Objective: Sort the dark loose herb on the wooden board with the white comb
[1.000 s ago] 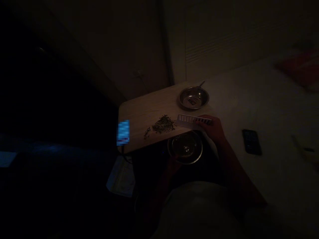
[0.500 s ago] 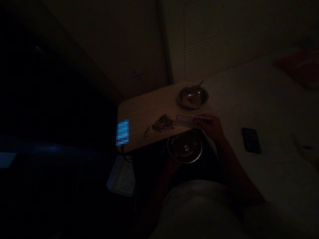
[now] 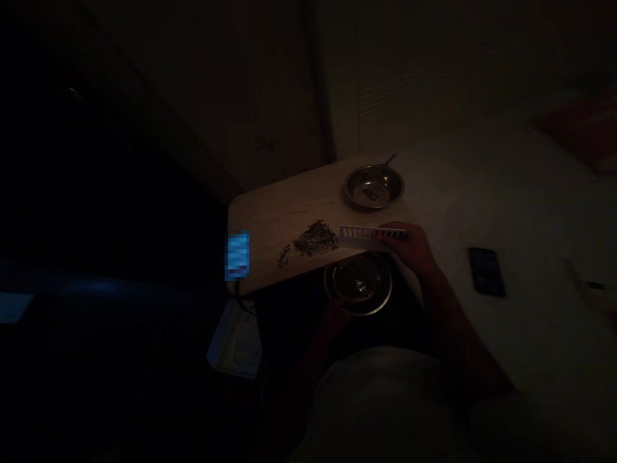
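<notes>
In dim light, my right hand [image 3: 402,241] grips a pale strip with a row of slots [image 3: 357,237], like an ice cube tray or rack; I cannot tell its exact kind. It lies over the table's front edge, beside a loose pile of small dark bits [image 3: 317,238] on the wooden tabletop [image 3: 270,215]. Below that edge, my left hand [image 3: 337,312] is closed on the near rim of a round metal bowl [image 3: 385,297]. Something shiny shows in the bowl's bottom, too dark to name.
Another metal bowl [image 3: 373,186] stands at the table's back right, a thin handle behind it. A blurred, lit blue screen [image 3: 237,256] is at the left end. A phone [image 3: 486,271] lies on the pale surface to the right. A whitish container [image 3: 236,341] sits low on the left.
The slotted strip in my right hand has tilted slightly, its slots now turned a little differently. My left hand and the bowl stay almost in place. The picture is darker.
</notes>
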Demonstrator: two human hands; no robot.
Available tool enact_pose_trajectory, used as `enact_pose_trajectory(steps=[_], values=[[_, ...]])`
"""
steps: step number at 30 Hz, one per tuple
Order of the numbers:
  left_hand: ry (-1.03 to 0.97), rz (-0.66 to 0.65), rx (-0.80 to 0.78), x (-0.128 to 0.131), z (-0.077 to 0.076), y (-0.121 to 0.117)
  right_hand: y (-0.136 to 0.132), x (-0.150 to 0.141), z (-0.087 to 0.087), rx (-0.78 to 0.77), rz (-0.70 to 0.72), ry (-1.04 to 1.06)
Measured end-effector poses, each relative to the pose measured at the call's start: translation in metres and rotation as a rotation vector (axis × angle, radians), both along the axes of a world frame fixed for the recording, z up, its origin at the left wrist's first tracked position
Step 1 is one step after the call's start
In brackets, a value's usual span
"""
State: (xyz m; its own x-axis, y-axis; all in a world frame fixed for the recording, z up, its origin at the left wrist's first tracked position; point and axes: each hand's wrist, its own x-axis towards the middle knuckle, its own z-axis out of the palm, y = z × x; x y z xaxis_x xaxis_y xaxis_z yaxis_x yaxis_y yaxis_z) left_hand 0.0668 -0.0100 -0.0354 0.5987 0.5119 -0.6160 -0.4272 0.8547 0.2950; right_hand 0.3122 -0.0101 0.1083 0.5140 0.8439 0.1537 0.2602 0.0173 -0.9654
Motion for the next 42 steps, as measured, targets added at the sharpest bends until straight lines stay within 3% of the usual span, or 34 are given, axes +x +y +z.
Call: enact_pose_trajectory(steps=[21,28,35,42], values=[[-0.049,-0.016,0.033,-0.002,-0.006,0.0,0.005,-0.006,0.003,0.08,-0.164,-0.061],[-0.016,-0.016,0.017,-0.003,-0.008,0.001,0.009,-0.008,-0.002,0.082,-0.073,-0.07],[-0.018,-0.024,-0.016,-0.006,-0.014,0.003,0.0,0.002,0.002,0.07,-0.084,-0.091],[-0.001,-0.009,-0.009,-0.003,-0.004,0.001,-0.003,0.008,0.005,0.054,-0.055,-0.108]])
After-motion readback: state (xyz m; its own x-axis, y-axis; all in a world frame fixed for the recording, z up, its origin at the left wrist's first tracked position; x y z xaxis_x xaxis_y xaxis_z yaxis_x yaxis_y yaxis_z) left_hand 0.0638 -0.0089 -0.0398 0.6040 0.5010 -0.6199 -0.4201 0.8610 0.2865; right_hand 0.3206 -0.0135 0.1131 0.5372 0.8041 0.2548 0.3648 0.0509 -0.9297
